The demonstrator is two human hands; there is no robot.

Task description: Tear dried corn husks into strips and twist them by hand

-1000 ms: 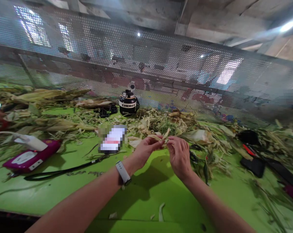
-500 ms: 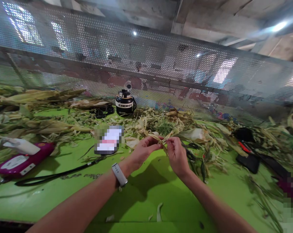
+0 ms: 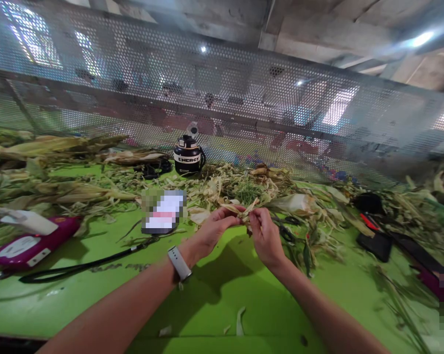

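Note:
Strips of pale dried corn husk [image 3: 246,213] are pinched between my two hands, just above the green table [image 3: 222,300]. My left hand [image 3: 215,228], with a light watch band [image 3: 180,264] on its wrist, is closed on the husk from the left. From the right, my right hand [image 3: 265,236] pinches the same strips with thumb and forefinger. Exactly how the strips are folded or joined is too small to make out. Behind my hands lies a heap of husk shreds [image 3: 222,189]. Dark-handled scissors [image 3: 287,231] lie just right of my right hand, partly hidden.
A phone [image 3: 165,211] with a black strap [image 3: 85,268] lies to the left, near a purple power strip [image 3: 30,243] with a white plug. A black bottle [image 3: 187,156] stands behind. More husks and a dark phone [image 3: 374,245] are on the right. Perforated metal panel [image 3: 236,108] at the back.
The husk strips between my fingers have shifted, and one end now points up to the right. My hands stay in nearly the same place.

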